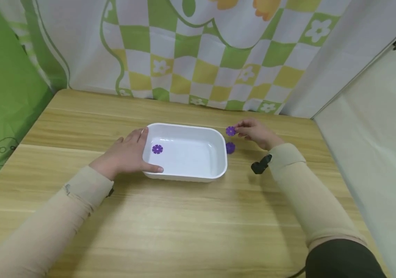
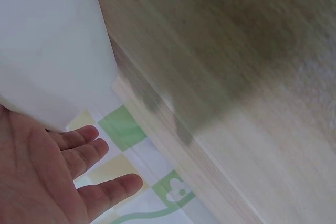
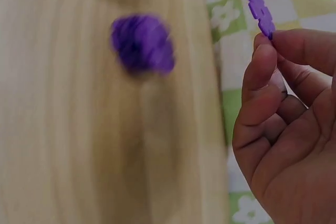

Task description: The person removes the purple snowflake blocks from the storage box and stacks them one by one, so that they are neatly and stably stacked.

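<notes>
A white rectangular plastic basin (image 1: 191,154) stands on the table with one purple notched disc (image 1: 157,149) inside, near its left end. My left hand (image 1: 126,152) rests against the basin's left end, thumb along the front rim. In the left wrist view, the fingers (image 2: 107,190) of that hand are extended beside the white basin wall (image 2: 52,40). To the basin's right, my right hand (image 1: 255,132) pinches another purple notched disc (image 1: 231,131) between thumb and fingertips, above the table. Below it, next to the basin's right wall, lies a purple clump (image 1: 231,148), blurred in the right wrist view.
The wooden table (image 1: 198,216) carries the basin. A green, yellow and white checked curtain (image 1: 205,61) hangs behind its far edge. A white panel (image 1: 378,127) borders the right side and green cloth (image 1: 7,88) the left.
</notes>
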Motion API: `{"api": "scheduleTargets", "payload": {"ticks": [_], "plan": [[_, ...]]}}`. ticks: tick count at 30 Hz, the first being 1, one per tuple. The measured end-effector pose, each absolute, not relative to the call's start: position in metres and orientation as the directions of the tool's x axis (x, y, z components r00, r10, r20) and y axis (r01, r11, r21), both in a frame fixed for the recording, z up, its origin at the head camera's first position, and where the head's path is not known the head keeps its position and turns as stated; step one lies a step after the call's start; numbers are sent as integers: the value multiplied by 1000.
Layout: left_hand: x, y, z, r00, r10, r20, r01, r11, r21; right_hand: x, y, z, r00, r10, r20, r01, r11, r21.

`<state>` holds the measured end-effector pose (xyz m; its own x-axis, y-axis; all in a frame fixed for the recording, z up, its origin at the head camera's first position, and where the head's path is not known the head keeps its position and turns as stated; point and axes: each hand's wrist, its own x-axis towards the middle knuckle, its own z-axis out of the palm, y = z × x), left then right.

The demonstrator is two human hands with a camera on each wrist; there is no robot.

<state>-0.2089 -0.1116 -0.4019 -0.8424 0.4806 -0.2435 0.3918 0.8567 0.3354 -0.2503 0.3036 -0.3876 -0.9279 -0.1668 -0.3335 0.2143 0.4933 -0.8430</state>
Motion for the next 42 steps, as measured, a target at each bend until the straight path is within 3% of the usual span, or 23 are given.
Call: {"api": "scheduleTargets", "payload": {"ticks": [16,32,36,42], "plan": [[-214,-112,-400,-848,477,-232,399,861,315,-244,321,-415,-910,-160,-383,201,638,-744],[-212,-110,-403,-843,481,-242,400,860,317,-235,318,-430,-923,-156,-352,177,640,-747],[-212,-111,-403,-842,479,-248,398,862,314,-233,309,-428,-934,-168,-315,95,733,-673],[-210,-111,-403,-842,475,-257,394,866,309,-233,289,-423,-946,-182,-269,-41,889,-456]]}}
